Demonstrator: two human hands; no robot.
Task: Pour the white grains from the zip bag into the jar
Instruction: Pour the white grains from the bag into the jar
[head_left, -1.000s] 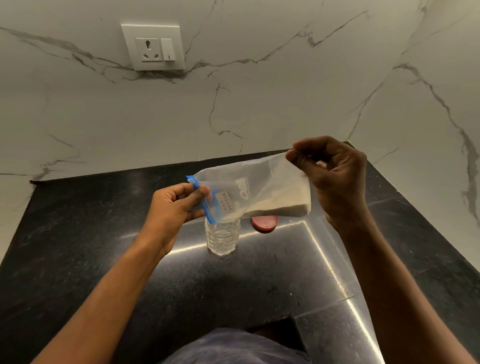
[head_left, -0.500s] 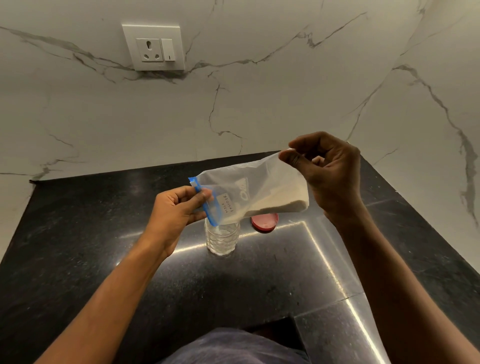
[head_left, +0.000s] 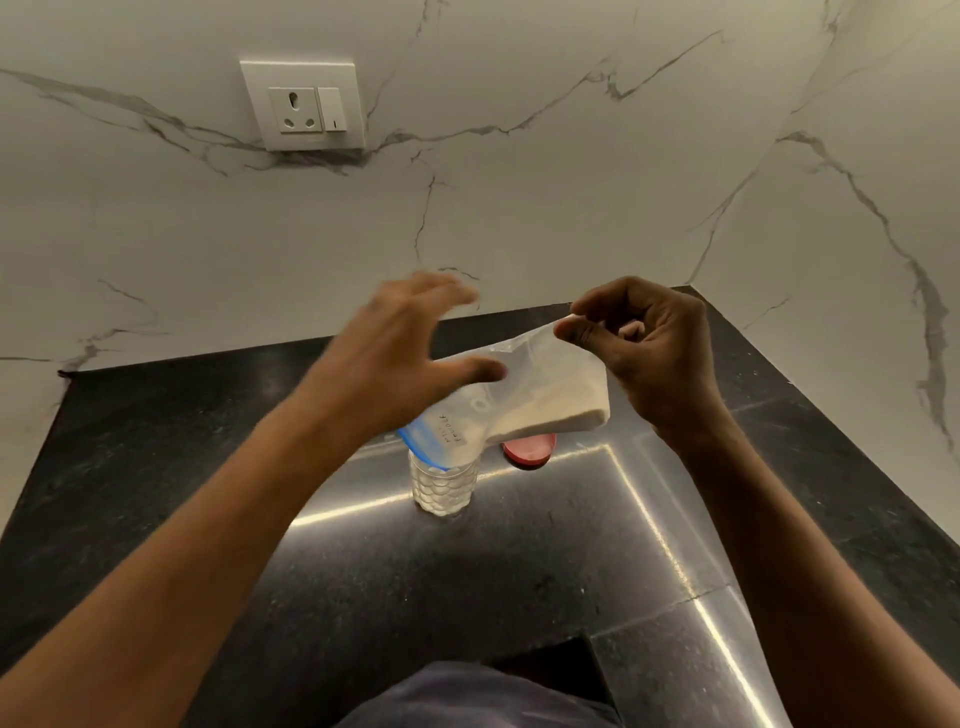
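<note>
A clear zip bag (head_left: 524, 395) with a blue zip strip hangs tilted, its zip end down over the mouth of a small clear jar (head_left: 442, 486) on the black counter. White grains (head_left: 561, 413) lie along the bag's lower edge. My right hand (head_left: 654, 353) pinches the bag's raised closed corner between thumb and fingers. My left hand (head_left: 400, 358) is blurred, fingers spread, above and in front of the bag's zip end, holding nothing that I can see. The jar's rim is hidden behind the bag's zip end.
A red lid (head_left: 530, 449) lies flat on the black counter (head_left: 208, 467) just right of the jar. Marble walls meet in a corner behind, with a white wall socket (head_left: 304, 106) at upper left. A counter seam (head_left: 654, 530) runs forward to the right.
My left hand has let go of the bag's zip end and risen, fingers spread. The zip end has dropped onto the jar's mouth. My right hand still holds the raised corner.
</note>
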